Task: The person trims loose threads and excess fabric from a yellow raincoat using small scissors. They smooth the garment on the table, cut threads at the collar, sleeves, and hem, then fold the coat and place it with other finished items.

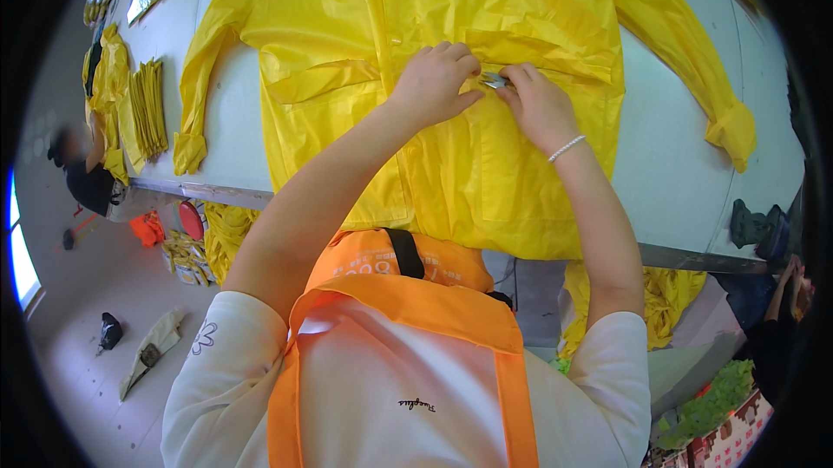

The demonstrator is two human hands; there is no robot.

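A bright yellow raincoat (434,8) lies spread flat on a light grey table (668,164), sleeves stretched out to both sides. My left hand (434,82) presses and pinches the fabric near the coat's middle front, by a pocket flap. My right hand (536,104), with a white bead bracelet on the wrist, grips a small metal tool (495,80) at the same spot; what kind of tool it is I cannot tell. The two hands almost touch. I wear an orange apron over a white shirt.
Stacks of folded yellow pieces (147,108) lie on the table's left end. More yellow fabric (226,234) hangs under the table. A dark object (759,229) sits at the table's right front edge. A person stands at far left (82,164), another's hand at far right (790,281).
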